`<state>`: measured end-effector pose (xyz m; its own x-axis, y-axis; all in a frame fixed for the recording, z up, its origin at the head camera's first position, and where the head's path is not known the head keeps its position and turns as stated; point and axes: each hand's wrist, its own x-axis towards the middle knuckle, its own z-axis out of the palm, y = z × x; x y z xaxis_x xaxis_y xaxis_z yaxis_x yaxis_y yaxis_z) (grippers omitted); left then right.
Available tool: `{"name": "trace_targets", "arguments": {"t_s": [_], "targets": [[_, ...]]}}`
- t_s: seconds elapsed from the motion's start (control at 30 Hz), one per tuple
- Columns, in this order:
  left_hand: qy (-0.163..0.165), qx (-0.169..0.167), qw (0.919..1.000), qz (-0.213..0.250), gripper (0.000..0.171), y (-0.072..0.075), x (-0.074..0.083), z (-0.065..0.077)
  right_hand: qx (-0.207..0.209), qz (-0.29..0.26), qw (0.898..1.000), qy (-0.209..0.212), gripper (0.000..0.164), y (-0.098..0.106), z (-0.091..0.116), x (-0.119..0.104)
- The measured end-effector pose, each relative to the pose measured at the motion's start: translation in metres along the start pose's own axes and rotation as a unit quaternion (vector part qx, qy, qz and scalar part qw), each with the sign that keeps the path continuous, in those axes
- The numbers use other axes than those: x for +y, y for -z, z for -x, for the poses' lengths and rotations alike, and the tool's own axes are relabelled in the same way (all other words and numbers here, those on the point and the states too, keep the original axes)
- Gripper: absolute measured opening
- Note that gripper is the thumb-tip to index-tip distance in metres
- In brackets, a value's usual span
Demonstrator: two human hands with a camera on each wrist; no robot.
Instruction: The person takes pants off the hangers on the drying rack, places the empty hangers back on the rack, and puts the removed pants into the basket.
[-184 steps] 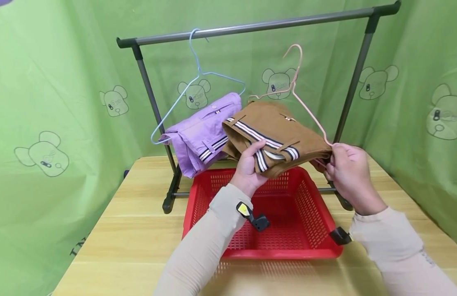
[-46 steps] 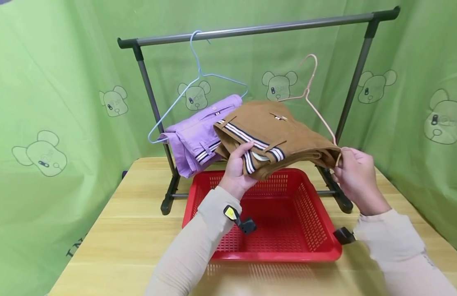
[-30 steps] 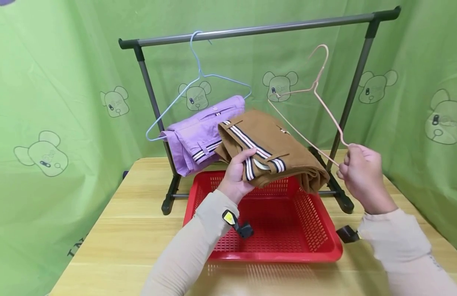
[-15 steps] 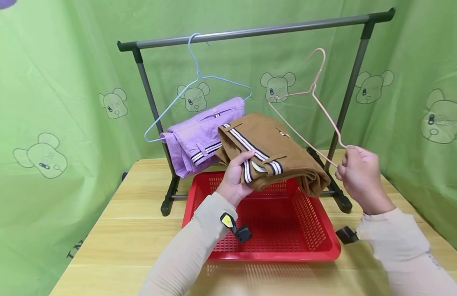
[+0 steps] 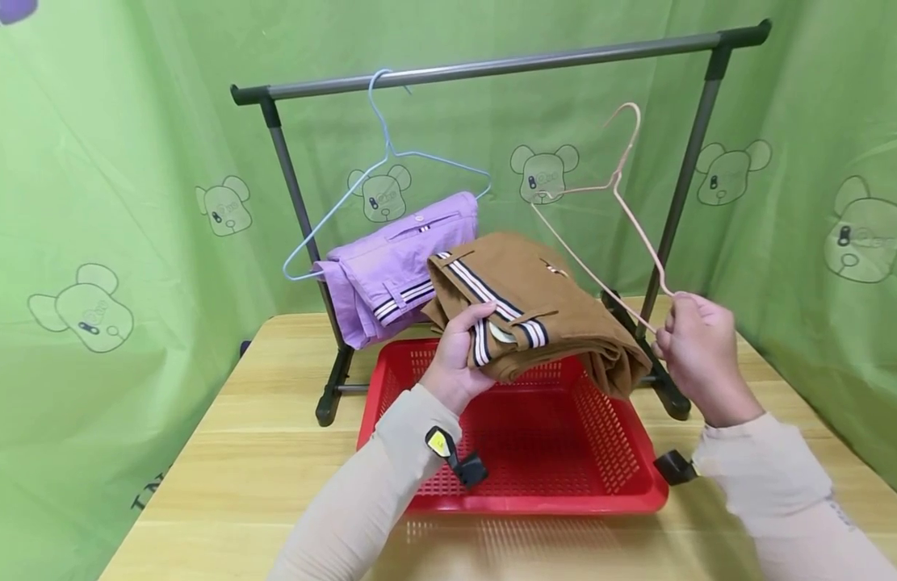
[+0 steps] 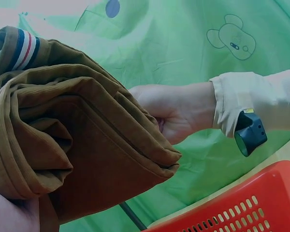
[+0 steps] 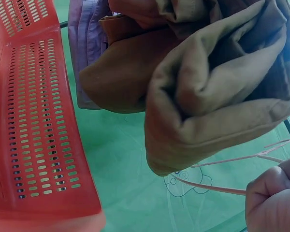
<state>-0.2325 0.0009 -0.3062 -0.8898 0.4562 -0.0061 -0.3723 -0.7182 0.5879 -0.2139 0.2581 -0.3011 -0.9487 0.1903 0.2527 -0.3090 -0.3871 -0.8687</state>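
Observation:
Folded brown trousers (image 5: pixel 542 298) with a striped waistband are gripped at the waist by my left hand (image 5: pixel 457 359), thumb on top. My right hand (image 5: pixel 698 351) pinches one corner of a pink wire hanger (image 5: pixel 637 222), whose hook points up and touches no rail. The hanger's lower bar runs behind the trousers' right edge; in the right wrist view the bar (image 7: pixel 208 187) is seen past the fold. In the left wrist view the trousers (image 6: pixel 87 140) hide part of the right hand (image 6: pixel 166 108). Most of the left hand's fingers are hidden under the cloth.
Purple folded trousers (image 5: pixel 404 258) hang on a blue hanger (image 5: pixel 342 198) from the left part of a grey rack's rail (image 5: pixel 506 64). A red basket (image 5: pixel 542 504) stands below the hands on a wooden table (image 5: pixel 274 452). Green curtain surrounds the table.
The pink hanger, earlier lying against the brown trousers' right end, has come away to the right in my right hand. Over the last second both hands have sunk slightly.

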Motion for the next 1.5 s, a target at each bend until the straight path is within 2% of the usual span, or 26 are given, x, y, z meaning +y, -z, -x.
{"name": "trace_targets", "arguments": {"t_s": [0.33,0.57,1.03,1.2,1.5], "targets": [[0.004,0.002,1.0,0.007,0.018,0.002,0.001,0.004,-0.002,-0.004,1.0,0.007,0.035,0.001,0.001,0.0],[0.012,-0.005,0.9999,0.003,0.02,0.003,0.001,0.006,-0.002,-0.015,1.0,0.015,0.038,-0.001,0.001,-0.003],[0.01,0.009,0.9999,0.0,0.02,0.004,-0.002,0.013,-0.008,-0.029,0.999,0.012,0.036,0.0,-0.001,-0.006],[0.015,0.005,0.9999,-0.002,0.02,0.007,-0.002,0.015,-0.009,-0.023,1.0,0.014,0.034,0.001,0.0,-0.007],[0.026,0.001,0.9996,0.002,0.021,0.013,0.002,0.019,-0.006,0.019,1.0,0.014,0.035,0.001,-0.001,-0.009]]}}
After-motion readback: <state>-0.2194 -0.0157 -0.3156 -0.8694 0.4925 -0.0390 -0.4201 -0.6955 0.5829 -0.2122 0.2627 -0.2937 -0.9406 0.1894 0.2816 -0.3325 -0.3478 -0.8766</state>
